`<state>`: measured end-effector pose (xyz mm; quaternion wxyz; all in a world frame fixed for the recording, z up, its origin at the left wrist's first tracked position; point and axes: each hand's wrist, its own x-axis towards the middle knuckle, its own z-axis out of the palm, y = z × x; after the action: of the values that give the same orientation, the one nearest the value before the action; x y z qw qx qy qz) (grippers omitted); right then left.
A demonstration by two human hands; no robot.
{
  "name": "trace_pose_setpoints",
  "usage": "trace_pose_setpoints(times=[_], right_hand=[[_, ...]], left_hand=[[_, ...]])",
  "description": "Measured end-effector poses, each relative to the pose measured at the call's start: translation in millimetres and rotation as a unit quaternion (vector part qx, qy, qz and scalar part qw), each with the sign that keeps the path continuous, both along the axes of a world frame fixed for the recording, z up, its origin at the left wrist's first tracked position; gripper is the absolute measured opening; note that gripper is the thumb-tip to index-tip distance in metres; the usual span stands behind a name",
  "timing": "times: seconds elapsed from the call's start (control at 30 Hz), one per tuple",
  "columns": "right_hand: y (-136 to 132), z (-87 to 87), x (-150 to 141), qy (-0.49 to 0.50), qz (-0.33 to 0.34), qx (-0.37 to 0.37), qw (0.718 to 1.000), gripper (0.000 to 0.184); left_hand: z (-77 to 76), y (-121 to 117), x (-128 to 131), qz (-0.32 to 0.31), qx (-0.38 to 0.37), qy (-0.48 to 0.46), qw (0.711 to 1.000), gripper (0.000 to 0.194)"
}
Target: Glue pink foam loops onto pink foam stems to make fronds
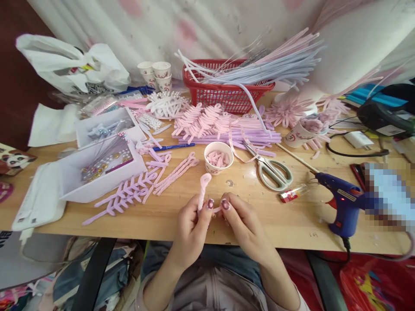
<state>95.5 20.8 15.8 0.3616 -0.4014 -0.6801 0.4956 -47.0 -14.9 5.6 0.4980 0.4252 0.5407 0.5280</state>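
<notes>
My left hand [192, 226] is closed around a pale pink twisted pipe cleaner [203, 190], whose looped top stands up above the thumb. Close beside it, my right hand [241, 220] pinches a short pink end that runs across between the two thumbs. The lower part of the pipe cleaner is hidden by my fingers. Just beyond my hands stands a paper cup [218, 166] with short pink pieces in it. Left of the cup lie several twisted pink stems [177, 172] with looped ends. Lilac leaf-shaped sprigs [126, 192] lie farther left.
Scissors [274, 172] and a small lighter [293, 193] lie right of the cup. A blue glue gun [343, 203] with a lit red light stands near the right front edge. White boxes [100, 181] sit at the left. A red basket [223, 97] of pipe cleaners stands behind.
</notes>
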Motion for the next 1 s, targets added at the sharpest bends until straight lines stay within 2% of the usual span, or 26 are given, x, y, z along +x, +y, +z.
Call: trace_pose_setpoints(times=[0.27, 0.43, 0.57, 0.63, 0.77, 0.9, 1.0], right_hand=[[-13, -8.1, -23, 0.076, -0.117, 0.006, 0.990, 0.033], [-11, -8.5, -24, 0.106, -0.113, -0.031, 0.987, 0.038], [-8, -11.4, -11, 0.089, -0.149, -0.048, 0.984, 0.046], [-8, -11.5, -6, 0.076, -0.176, -0.033, 0.981, 0.041], [-10, -8.4, -7, 0.089, -0.149, -0.024, 0.985, 0.023], [-10, -6.5, -14, 0.089, -0.133, -0.028, 0.987, 0.022], [-11, -6.7, -17, 0.099, -0.145, -0.013, 0.984, 0.022]], left_hand=[[-4.1, 0, 2, -0.006, 0.006, 0.003, 1.000, 0.039], [-3.7, 1, 1, 0.000, -0.003, -0.004, 1.000, 0.041], [-5.2, 1, 1, 0.015, -0.034, -0.082, 0.996, 0.040], [-7.1, 2, 1, 0.016, -0.045, -0.117, 0.992, 0.039], [-8.7, 2, 0, 0.019, -0.040, -0.117, 0.992, 0.037], [-5.8, 3, 0, 0.014, -0.040, -0.104, 0.994, 0.038], [-6.4, 3, 2, 0.035, -0.027, -0.083, 0.996, 0.039]])
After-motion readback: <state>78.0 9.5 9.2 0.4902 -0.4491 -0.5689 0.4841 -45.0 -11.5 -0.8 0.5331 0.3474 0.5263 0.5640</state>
